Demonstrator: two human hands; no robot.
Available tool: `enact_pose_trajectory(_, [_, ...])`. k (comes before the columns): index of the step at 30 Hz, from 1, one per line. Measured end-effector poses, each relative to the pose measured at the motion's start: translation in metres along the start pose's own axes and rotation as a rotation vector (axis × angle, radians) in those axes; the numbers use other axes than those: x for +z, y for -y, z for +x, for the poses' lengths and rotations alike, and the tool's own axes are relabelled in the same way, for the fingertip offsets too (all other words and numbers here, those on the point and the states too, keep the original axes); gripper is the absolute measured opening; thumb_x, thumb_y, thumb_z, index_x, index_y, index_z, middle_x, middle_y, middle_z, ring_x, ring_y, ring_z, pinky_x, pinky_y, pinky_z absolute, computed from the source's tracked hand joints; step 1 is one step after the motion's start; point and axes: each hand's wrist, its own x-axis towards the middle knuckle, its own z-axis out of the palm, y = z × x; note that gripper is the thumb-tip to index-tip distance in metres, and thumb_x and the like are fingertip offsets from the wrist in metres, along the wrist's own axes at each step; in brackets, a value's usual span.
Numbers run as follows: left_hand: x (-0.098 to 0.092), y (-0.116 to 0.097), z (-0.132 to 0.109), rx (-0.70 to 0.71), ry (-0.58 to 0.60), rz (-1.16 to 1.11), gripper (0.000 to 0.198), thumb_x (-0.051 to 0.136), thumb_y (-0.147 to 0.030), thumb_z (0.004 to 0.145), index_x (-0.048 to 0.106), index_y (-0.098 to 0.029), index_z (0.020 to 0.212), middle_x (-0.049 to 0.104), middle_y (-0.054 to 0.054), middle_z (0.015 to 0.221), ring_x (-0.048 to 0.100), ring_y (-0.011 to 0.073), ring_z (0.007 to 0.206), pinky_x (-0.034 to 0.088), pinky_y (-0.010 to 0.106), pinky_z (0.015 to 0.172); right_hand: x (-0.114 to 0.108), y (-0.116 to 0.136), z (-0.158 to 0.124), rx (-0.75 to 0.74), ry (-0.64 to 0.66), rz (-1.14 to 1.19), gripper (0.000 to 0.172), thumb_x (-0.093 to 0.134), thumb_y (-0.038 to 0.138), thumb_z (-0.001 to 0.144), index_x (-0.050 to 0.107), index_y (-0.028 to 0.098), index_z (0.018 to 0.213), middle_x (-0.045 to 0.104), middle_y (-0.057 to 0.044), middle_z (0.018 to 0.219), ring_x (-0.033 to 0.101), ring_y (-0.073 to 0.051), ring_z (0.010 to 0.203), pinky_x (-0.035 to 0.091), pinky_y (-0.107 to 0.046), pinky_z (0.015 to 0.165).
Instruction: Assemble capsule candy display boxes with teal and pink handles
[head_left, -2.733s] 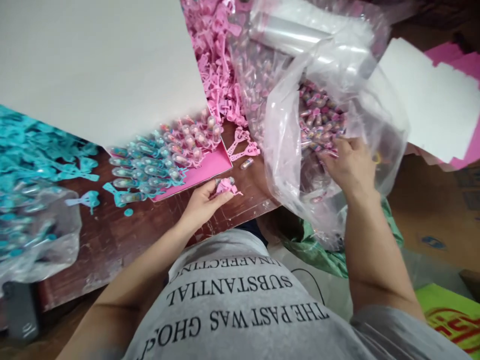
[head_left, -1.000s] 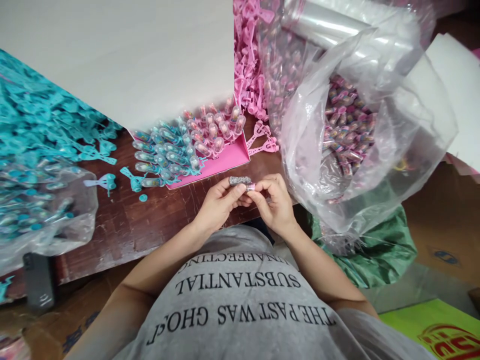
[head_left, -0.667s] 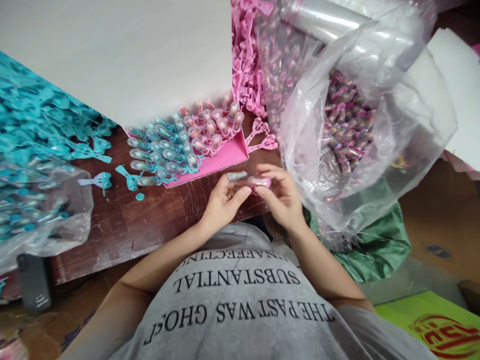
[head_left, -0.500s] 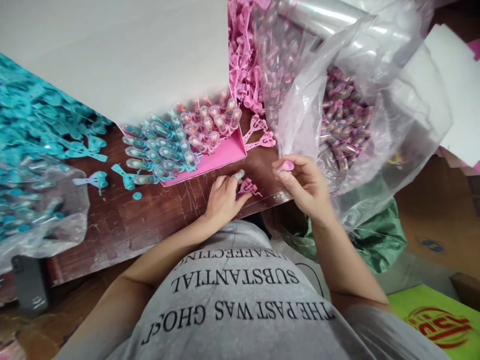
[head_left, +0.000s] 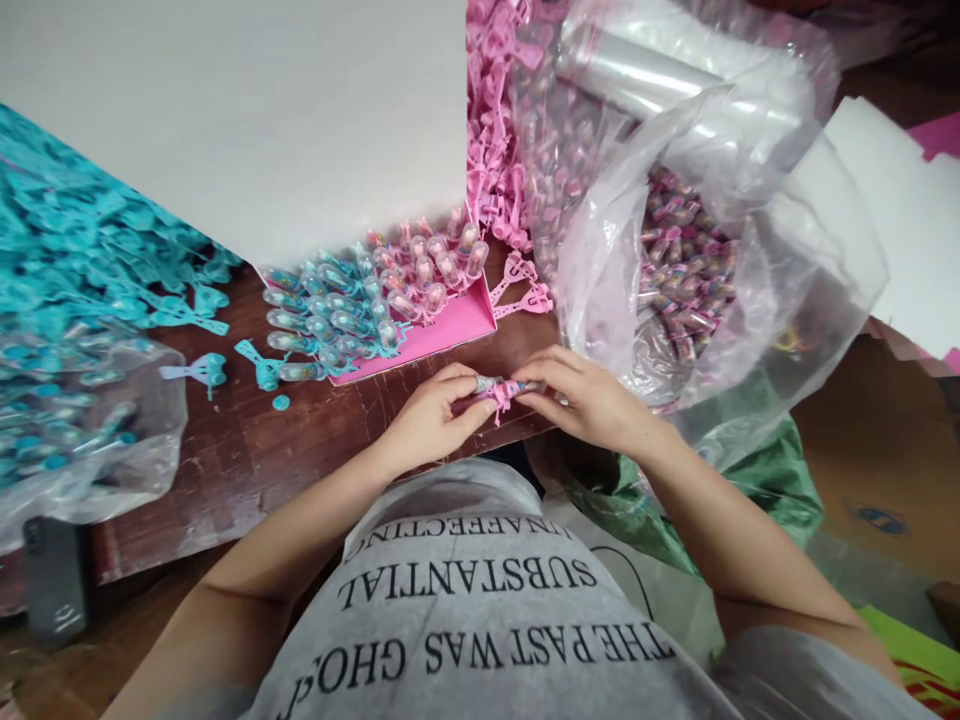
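Observation:
My left hand (head_left: pixel 431 415) is closed in a pinch on a small pink plastic piece (head_left: pixel 501 400) above the table's front edge. One of its fingers wears a greyish wrap at the tip (head_left: pixel 486 383). My right hand (head_left: pixel 589 400) comes in from the other side, its fingers pinching a small patterned tube (head_left: pixel 517 387) that meets the pink piece. The fingers partly cover both parts, so how far the tube sits in the piece cannot be made out. Beyond the hands is a pink box (head_left: pixel 450 325) holding rows of clear-domed turquoise pieces (head_left: pixel 319 310) and pink pieces (head_left: pixel 424 268).
Turquoise plastic parts (head_left: pixel 90 240) are heaped at left, above a clear bag of blue-capped tubes (head_left: pixel 67 420). Pink parts (head_left: pixel 495 120) lie behind the box. At right stands an open plastic bag of pink tubes (head_left: pixel 686 265). A dark phone (head_left: pixel 56 575) is at lower left.
My right hand has moved left and slightly down, bringing the tube from beside the bag to the pink piece. My left hand still holds that piece. The camera view has shifted slightly.

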Motion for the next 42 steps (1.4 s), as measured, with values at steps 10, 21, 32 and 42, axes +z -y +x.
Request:
enact_pose_trajectory(10, [0.001,-0.009,0.003,0.085,-0.088,0.046,0.016,0.071,-0.032,0.103,0.083,-0.024,0.097,0.073,0.004,0.097,0.069,0.0169,0.091,0.057,0.029,0.085,-0.011,0.012,0.007,-0.124,0.016,-0.227,0.020,0.057,0.029,0.109,0.069,0.022,0.124,0.073,-0.011,0.113,0.071,-0.023,0.101,0.063,-0.038,0.085])
enact_pose_trajectory(21, [0.001,-0.012,-0.001,0.260,-0.174,0.410,0.017,0.066,-0.028,0.106,0.079,-0.018,0.106,0.073,0.005,0.104,0.070,0.0152,0.091,0.055,0.026,0.076,-0.014,0.010,0.002,0.246,0.093,0.171,0.046,0.073,0.051,0.099,0.062,0.019,0.130,0.074,-0.007,0.107,0.069,-0.019,0.083,0.056,-0.034,0.073])
enact_pose_trajectory(32, [0.003,0.016,-0.002,0.081,-0.344,0.424,0.015,0.067,-0.026,0.104,0.080,-0.019,0.109,0.073,0.005,0.107,0.070,0.0175,0.097,0.055,0.028,0.087,0.082,-0.018,-0.052,0.128,-0.198,-0.325,0.046,0.064,0.057,0.103,0.065,0.020,0.130,0.073,-0.016,0.121,0.066,-0.030,0.103,0.053,-0.046,0.083])
enact_pose_trajectory(42, [-0.003,0.019,-0.012,-0.087,-0.173,0.175,0.016,0.069,-0.030,0.102,0.084,-0.024,0.103,0.074,0.003,0.102,0.070,0.0170,0.096,0.056,0.028,0.089,0.075,-0.018,-0.028,0.383,0.041,-0.402,0.033,0.059,0.027,0.101,0.066,0.017,0.132,0.077,-0.013,0.112,0.068,-0.029,0.097,0.047,-0.043,0.084])
